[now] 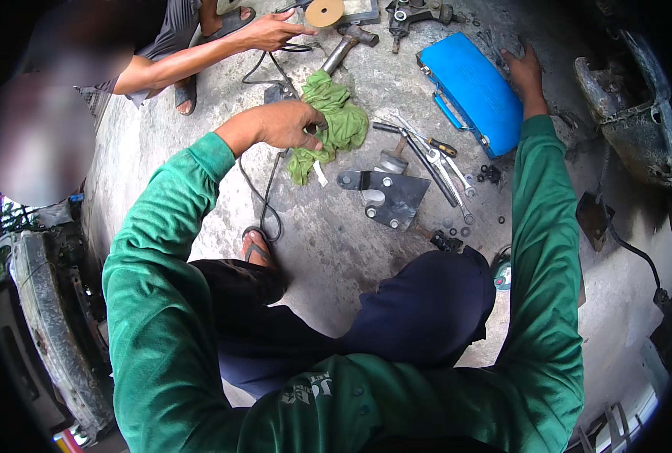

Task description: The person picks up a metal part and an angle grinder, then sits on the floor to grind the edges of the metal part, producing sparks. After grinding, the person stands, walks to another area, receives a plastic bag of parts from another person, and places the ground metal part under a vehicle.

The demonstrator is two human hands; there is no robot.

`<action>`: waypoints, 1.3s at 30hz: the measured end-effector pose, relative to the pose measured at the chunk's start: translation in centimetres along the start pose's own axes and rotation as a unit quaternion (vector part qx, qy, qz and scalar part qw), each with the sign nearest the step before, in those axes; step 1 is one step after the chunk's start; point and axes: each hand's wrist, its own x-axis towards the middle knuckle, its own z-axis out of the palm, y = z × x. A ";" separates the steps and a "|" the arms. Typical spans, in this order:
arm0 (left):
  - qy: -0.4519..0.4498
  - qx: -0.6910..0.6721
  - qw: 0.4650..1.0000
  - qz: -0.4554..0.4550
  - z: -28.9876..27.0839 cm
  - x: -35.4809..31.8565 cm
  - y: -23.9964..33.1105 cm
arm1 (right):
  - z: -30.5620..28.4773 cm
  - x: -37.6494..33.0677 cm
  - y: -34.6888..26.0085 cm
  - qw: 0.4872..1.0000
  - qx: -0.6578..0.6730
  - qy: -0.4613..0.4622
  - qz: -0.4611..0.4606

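Observation:
My left hand (287,124) is over the edge of a crumpled green cloth (339,113) on the concrete floor. Its fingers curve loosely, with a gap between thumb and forefinger and nothing visible in it. At the far right, my right hand (527,74) has its fingers spread beside the far side of a blue tool case (475,87). Between my arms lie several wrenches (445,174), a screwdriver (443,146) and a black metal bracket (392,198) with bolts through it.
A co-worker's hand (275,32) reaches in from the upper left, near a tan disc (324,11) and a hammer (343,51). A black cable (266,200) runs by my foot. Small nuts and washers (457,226) lie at right. A worn metal part (638,128) stands far right.

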 end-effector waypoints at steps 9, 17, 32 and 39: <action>-0.029 -0.105 0.991 0.079 5.5 2.1 -2.8 | -1.7 -17.0 -11.7 0.997 0.051 -0.033 -0.036; -0.222 -0.048 0.974 0.008 7.1 11.6 5.3 | -12.0 -44.1 -9.3 0.715 0.286 -0.570 0.286; -0.002 -0.055 0.987 0.153 11.3 11.7 1.9 | -10.5 -50.3 -10.6 0.910 0.065 -0.220 0.344; 0.046 -0.062 0.978 0.192 9.9 10.7 0.0 | -8.5 -43.8 -11.6 0.946 -0.169 -0.258 0.095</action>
